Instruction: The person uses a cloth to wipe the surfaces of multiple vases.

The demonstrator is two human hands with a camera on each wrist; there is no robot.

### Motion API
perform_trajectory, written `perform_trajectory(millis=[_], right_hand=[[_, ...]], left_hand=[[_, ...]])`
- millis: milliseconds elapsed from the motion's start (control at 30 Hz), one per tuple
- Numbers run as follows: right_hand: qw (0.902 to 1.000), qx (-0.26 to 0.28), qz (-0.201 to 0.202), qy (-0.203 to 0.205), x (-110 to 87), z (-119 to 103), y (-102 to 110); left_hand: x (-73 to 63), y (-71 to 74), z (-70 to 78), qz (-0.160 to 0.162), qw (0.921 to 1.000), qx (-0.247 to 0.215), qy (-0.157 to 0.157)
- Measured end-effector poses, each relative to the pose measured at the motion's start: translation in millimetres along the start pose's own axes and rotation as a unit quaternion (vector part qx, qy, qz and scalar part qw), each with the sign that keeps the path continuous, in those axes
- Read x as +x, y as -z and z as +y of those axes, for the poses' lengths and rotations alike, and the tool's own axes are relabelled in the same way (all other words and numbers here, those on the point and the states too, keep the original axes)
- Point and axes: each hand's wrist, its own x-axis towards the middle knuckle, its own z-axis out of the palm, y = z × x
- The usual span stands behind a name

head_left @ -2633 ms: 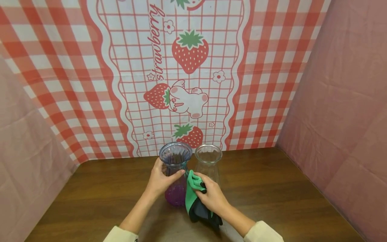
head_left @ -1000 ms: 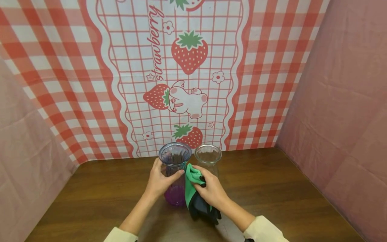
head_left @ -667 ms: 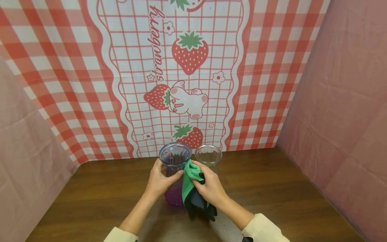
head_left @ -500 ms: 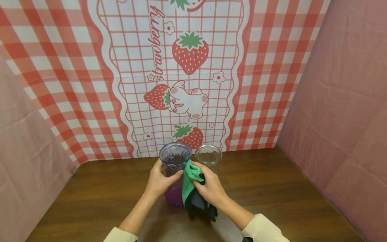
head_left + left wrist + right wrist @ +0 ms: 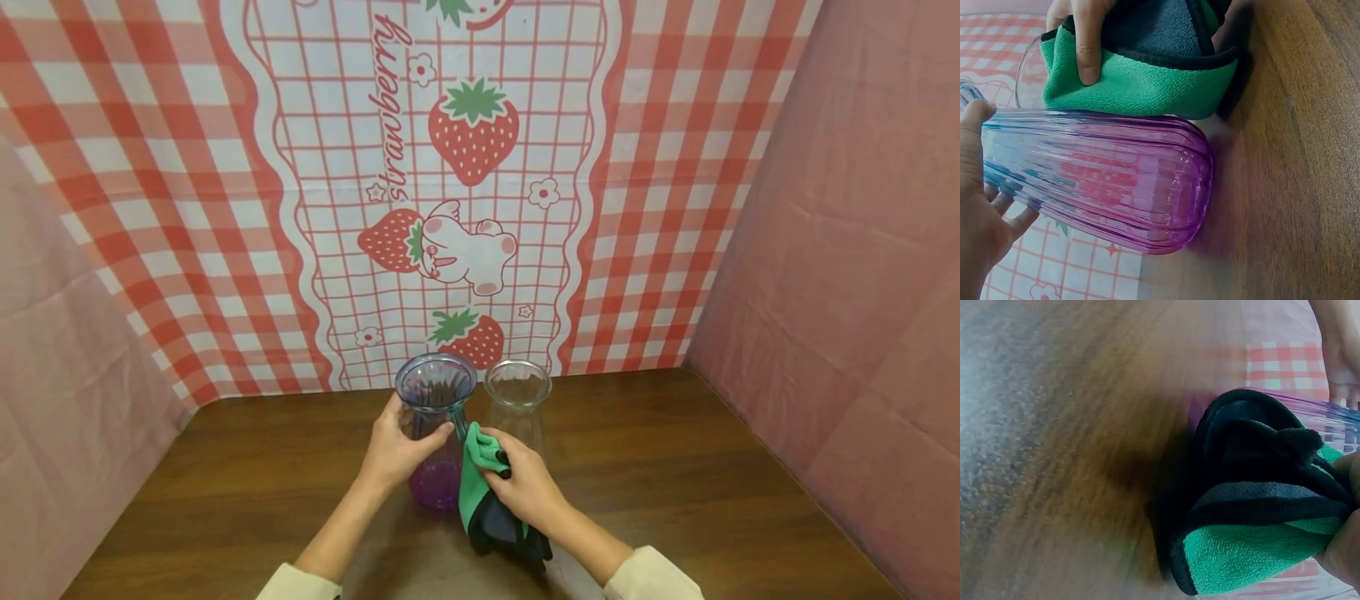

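Purple-blue vase point(image 5: 435, 487): ribbed glass, roughly upright at wood-grained table point(image 5: 675, 467), lower centre of head frame. Presumably rigid, fairly heavy, slick, breakable; best grasped at narrowed neck, below flared rim. Left hand point(image 5: 395, 450): at that neck, fingers curled round, thumb to front. Green-and-dark cloth point(image 5: 474, 487): right of purple-blue vase in head frame, contact uncertain; presumably light, soft, limp, best held bunched at top. Right hand point(image 5: 528, 485): pinching that bunch. Clear vase point(image 5: 527, 421): behind right hand, presumably equally fragile.
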Motion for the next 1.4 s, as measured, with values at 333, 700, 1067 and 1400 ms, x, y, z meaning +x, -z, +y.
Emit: perform_trajectory(millis=[333,700,1067,1400], right_hand=[[0.9989,0.014,0.035,0.028,6.6,-10.1,5.3],[0.9946,0.037,0.07,0.067,18.4,-24.0,12.5],[0.9992,0.004,0.033,0.024,16.8,-15.2,8.3],[0.9998,-0.013,0.003,0.015,4.6,-2.3,0.9]], left_hand=[[5.6,-7.6,-34.4,0.03,0.9992,0.018,-0.018],[5.9,-5.7,-30.5,0.012,0.9998,-0.004,-0.018],[1.7,1.0,-4.1,-0.012,0.9999,-0.011,-0.004],[7.2,-1.5,-31.5,-0.012,0.9996,-0.023,-0.014]])
